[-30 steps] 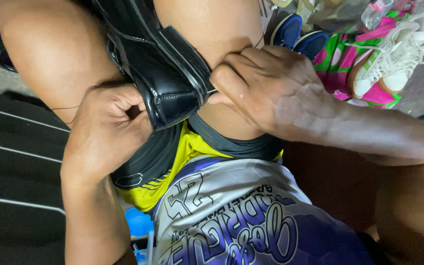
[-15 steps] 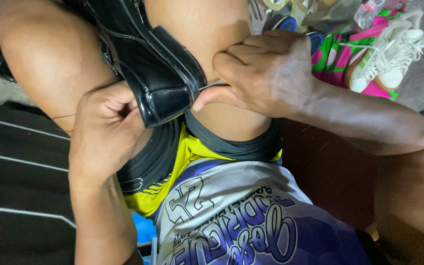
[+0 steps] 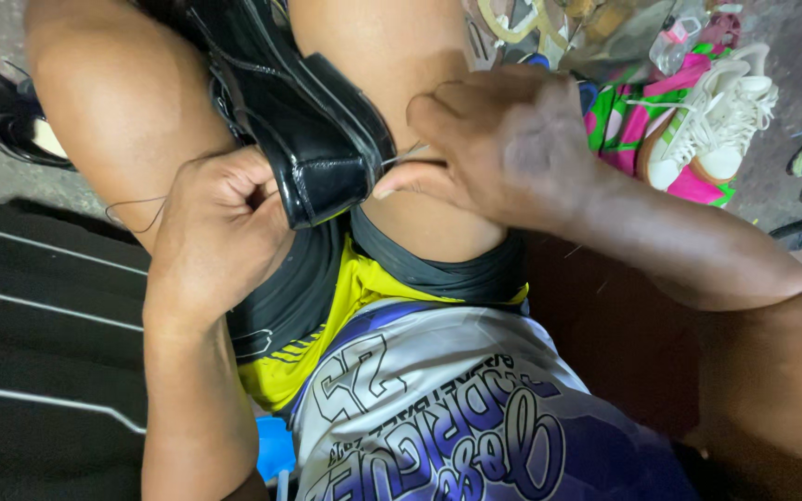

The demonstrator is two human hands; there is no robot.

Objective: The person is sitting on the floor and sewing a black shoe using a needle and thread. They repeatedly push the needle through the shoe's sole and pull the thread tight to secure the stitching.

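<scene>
Right hand [image 3: 503, 148] nearer black shoe [image 3: 313, 130], fingers pinched on thread; left hand [image 3: 220, 232] fisted beside; sneakers [image 3: 712, 121] beyond.

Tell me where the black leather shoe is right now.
The black leather shoe sits upper centre of the head view, between the person's bare knees, its heel gripped by the left hand while the right hand pinches a thin tool at its edge.

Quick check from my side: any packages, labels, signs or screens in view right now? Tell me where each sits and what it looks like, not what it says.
No screens or signs.
Printed jersey: bottom centre, on the person's torso; white and purple with dark lettering and numerals.
Clear plastic bottle: top right, among the shoes; small, pink label patch, details blurred.
Clear plastic bag: top edge, right of centre; crumpled, yellowish contents, too blurred to tell more.
</scene>
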